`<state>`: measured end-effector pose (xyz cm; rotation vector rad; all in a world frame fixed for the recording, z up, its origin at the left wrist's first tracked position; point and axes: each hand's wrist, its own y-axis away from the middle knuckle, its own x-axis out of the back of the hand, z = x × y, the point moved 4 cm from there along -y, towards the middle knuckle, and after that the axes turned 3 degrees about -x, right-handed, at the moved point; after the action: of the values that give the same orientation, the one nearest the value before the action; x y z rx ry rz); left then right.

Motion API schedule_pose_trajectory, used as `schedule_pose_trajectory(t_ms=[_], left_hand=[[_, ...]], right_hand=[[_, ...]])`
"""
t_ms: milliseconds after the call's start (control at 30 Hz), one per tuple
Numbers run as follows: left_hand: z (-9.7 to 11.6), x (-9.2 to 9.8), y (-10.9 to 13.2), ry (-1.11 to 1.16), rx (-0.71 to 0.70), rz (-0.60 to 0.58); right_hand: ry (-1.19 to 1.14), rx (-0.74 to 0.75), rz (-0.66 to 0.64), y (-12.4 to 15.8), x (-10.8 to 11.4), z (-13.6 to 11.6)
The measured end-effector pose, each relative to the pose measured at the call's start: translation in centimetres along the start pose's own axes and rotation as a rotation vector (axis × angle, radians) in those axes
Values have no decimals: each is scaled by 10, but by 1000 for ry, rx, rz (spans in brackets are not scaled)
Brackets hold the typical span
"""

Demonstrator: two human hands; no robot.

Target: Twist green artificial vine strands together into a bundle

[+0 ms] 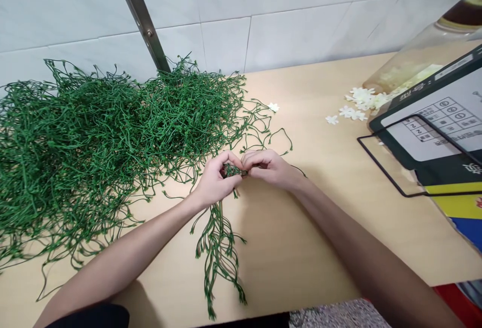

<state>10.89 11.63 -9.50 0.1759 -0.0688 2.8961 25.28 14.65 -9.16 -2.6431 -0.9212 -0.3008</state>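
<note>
My left hand (215,180) grips a bundle of green plastic stems (218,247) at its top end; the loose ends trail toward the table's near edge. My right hand (269,167) meets the left at the bundle's top, fingers pinched on the stem ends there. A large tangled pile of green stems (94,137) covers the left of the wooden table (320,207), just beyond my hands. Small white plastic flowers (357,102) lie scattered at the far right, with one flower (273,107) lying alone near the pile.
A clear plastic bag of white flowers (410,72) lies at the right rear. A dark printed box (444,127) with a black wire frame (399,162) sits at the right edge. A metal bar (141,16) leans on the tiled wall.
</note>
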Motion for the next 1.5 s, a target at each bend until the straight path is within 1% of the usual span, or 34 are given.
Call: schedule_pose_trajectory(t_ms=[100,167,267,367,433,467,500,567,633,700,767,867,933,1100,1167,1267,1367,1500], left_hand=[[0,3,-2,109,60,62],[0,6,-2,121,57,96],[0,5,-3,92,18,66],[0,4,-2,65,-45,38],[0,3,-2,47,-54,31],[0,3,-2,40,-52,29],[1,3,-2,33,-49,26],[3,3,-2,39,-42,17],[6,2,-2,68,-40,0],[8,2,-2,111,-37,-21],[8,2,-2,162,-25,-41],[6,2,-2,217,1,-57],[4,2,-2,223,15,-59],[0,2,-1,190,44,-48],[0,1,-1,146,44,-30],[-1,1,-2,85,42,6],[-1,1,-2,63,36,8],[0,3,-3,-14,-4,50]], right_hand=[[-35,52,32,1,1,1],[-44,31,63,1,2,3],[-32,-13,122,1,2,6],[44,37,226,2,5,2],[126,71,295,3,8,-2],[157,71,309,4,9,-4],[172,60,301,5,10,-5],[164,35,241,5,9,-6],[140,35,176,5,6,-7],[131,47,142,5,3,-7],[110,18,155,4,2,-4],[8,-106,225,2,5,5],[-72,-182,238,2,7,9],[-224,-308,146,0,9,5],[-255,-338,134,-1,9,3],[-260,-349,92,-1,9,4],[-232,-326,34,-1,7,6],[-104,-281,72,-1,10,5]])
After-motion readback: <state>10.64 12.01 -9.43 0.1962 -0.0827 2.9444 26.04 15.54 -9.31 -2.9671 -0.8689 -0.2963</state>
